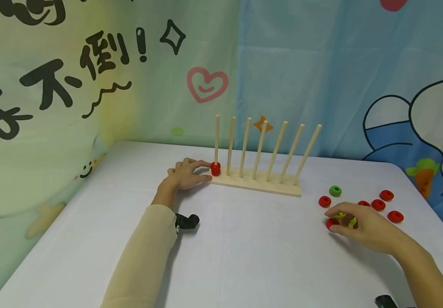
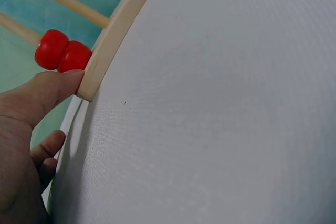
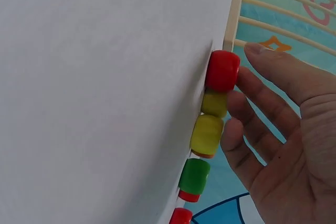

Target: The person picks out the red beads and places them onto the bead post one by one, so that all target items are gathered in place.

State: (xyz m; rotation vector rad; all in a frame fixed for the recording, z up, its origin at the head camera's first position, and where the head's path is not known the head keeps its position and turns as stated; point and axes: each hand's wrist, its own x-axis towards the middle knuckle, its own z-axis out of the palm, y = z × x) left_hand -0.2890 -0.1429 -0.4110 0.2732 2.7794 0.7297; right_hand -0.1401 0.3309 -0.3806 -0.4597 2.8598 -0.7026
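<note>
A wooden rack of upright pegs (image 1: 256,184) stands toward the back of the white table. Two red beads (image 1: 215,169) are stacked on its leftmost peg. My left hand (image 1: 184,174) holds the left end of the base, the thumb in front beside the beads (image 2: 74,56). Over the loose beads at the right, my right hand (image 1: 371,224) curves its spread thumb and fingers around a red bead (image 3: 223,71). In the right wrist view, a gap shows between thumb and bead. Yellow beads (image 3: 207,134) lie by the fingers, partly hidden in the head view.
More red beads (image 1: 395,217) and a green bead (image 1: 335,191) lie scattered around the right hand. A printed cloth (image 1: 290,64) hangs behind the table. Near the front edge is a black object (image 1: 385,301), mostly out of view.
</note>
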